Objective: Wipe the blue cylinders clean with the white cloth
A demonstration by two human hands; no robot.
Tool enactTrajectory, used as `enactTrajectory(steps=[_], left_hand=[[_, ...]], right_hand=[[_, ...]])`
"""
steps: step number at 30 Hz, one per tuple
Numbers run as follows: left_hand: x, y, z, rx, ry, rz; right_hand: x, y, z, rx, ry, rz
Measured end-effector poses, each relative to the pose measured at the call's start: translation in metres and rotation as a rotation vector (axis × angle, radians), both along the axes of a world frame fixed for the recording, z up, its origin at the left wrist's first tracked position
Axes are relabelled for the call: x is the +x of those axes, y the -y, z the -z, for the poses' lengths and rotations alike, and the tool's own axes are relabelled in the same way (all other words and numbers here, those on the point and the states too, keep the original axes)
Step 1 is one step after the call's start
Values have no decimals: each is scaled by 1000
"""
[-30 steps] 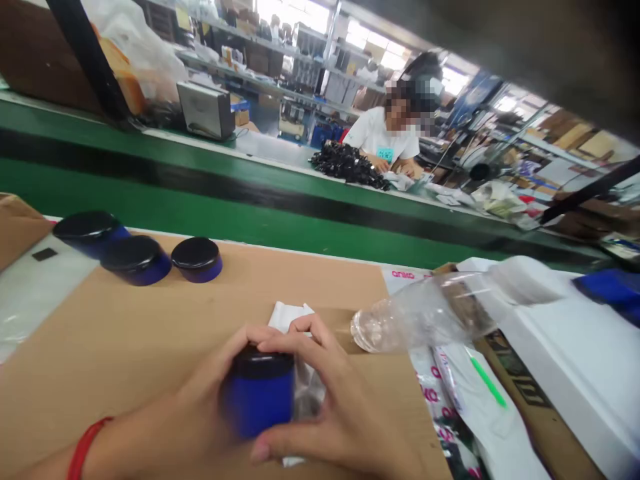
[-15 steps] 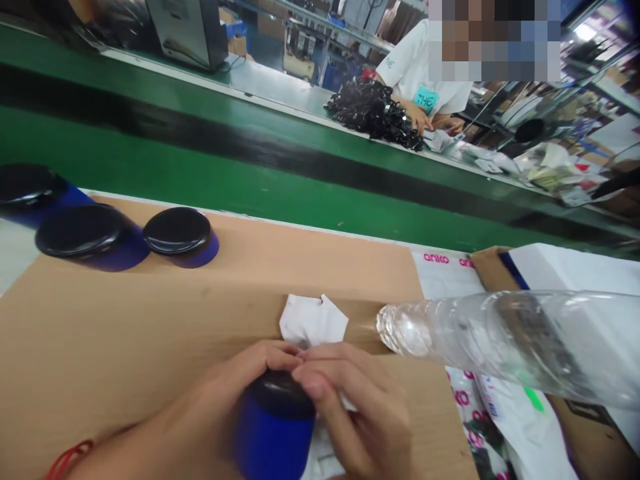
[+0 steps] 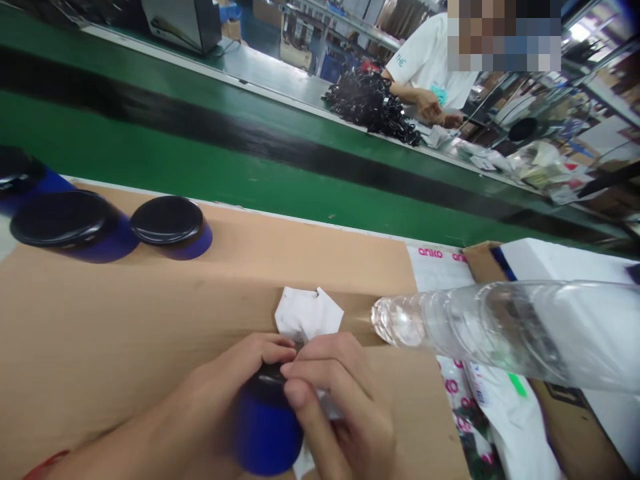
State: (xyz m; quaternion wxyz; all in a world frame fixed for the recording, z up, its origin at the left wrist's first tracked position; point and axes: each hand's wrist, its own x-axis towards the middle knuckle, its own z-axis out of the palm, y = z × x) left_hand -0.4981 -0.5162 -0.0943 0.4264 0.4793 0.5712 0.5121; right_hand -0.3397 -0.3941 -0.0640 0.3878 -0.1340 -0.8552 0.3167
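A blue jar with a black lid (image 3: 270,427) stands in front of me at the bottom middle. My left hand (image 3: 250,367) curls around its far left side, with the fingertips at the far edge of the lid. At the lid's right edge, the thumb and fingers of my right hand (image 3: 345,400) are drawn together, touching it; whatever is between them is hidden. A crumpled white cloth or paper piece (image 3: 307,312) lies just beyond my fingers, and more white shows beneath my right hand.
Black-lidded blue jars (image 3: 173,227) stand at the left on the cardboard (image 3: 125,313). A clear plastic bottle (image 3: 465,323) reaches in from the right, near white packages (image 3: 515,420). Across the green belt (image 3: 225,173), a co-worker (image 3: 425,73) handles small items beside a black pile (image 3: 370,103).
The view has shifted slightly, moving the scene left and up. Both hands stay at the lid, with the right fingers slightly repositioned. The co-worker's hand has lifted.
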Motion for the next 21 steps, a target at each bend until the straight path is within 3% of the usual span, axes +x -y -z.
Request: enactTrajectory(steps=[4, 8, 13, 16, 21], left_hand=[[0, 3, 5, 50, -34, 73], [1, 11, 15, 55, -99, 38], [2, 8, -1, 154, -188, -102], [1, 2, -12, 172, -264, -125], [1, 0, -9, 139, -305, -198]], right_hand=[[8, -4, 0, -69, -37, 116], [18, -11, 1, -231, -91, 271], [28, -18, 8, -325, 2, 196], [30, -19, 9, -306, -19, 233], [31, -14, 5, -288, -8, 206]])
